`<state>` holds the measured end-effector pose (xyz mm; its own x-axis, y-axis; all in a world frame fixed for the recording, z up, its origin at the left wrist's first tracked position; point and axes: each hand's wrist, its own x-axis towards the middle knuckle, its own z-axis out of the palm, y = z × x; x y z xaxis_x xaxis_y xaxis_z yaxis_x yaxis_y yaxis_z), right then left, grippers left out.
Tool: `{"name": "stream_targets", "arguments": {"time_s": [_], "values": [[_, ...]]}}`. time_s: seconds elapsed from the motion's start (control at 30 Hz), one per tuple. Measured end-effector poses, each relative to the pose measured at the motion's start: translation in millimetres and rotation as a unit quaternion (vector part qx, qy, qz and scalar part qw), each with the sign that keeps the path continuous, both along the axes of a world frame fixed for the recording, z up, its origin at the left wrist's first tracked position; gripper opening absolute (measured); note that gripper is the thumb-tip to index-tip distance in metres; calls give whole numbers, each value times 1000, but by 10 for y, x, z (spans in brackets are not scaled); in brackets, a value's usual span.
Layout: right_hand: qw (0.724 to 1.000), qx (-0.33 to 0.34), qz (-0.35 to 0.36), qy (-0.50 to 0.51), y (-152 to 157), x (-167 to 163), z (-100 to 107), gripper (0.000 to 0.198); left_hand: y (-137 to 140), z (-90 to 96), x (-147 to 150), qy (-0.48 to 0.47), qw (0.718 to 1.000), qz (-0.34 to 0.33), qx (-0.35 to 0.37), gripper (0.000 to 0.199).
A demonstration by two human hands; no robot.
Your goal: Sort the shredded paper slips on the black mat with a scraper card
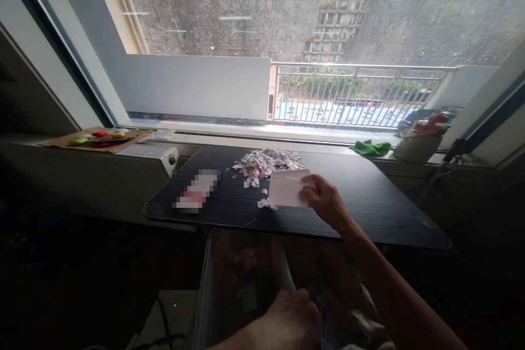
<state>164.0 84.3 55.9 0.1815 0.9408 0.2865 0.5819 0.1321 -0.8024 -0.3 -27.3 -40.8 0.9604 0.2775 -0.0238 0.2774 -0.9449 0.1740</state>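
Right hand (322,194) pinching pale pink rectangular card (287,188), long axis running left from grip! Pink-white paper-scrap heap (266,164) beyond, leftward, on black wood-grain desk (369,197). Left hand (289,317) below, farther off, by translucent plastic bin (204,284); can't tell its hold.

There are two hands (326,197) (287,320), one card (287,188), one large scrap heap (266,164), one table (369,197) and one green cloth (371,147).

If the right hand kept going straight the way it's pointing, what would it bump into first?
Probably the paper scraps, with the card in the right hand leading. Its height above the table is hard to judge, so it might pass over them.
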Motion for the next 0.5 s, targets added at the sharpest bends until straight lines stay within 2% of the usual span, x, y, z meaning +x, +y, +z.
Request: {"name": "stream_targets", "arguments": {"time_s": [0.13, 0.33, 0.5], "values": [[1000, 9, 3, 9, -8, -31, 30, 28, -37, -44, -7, -11, 1000, 19, 20, 16], [998, -7, 62, 30, -19, -77, -15, 28, -42, 7, -9, -20, 999, 11, 30, 16], [1000, 2, 27, 15, -150, -6, 108, 24, -27, 18, 42, 11, 1000, 28, -9, 18]]}}
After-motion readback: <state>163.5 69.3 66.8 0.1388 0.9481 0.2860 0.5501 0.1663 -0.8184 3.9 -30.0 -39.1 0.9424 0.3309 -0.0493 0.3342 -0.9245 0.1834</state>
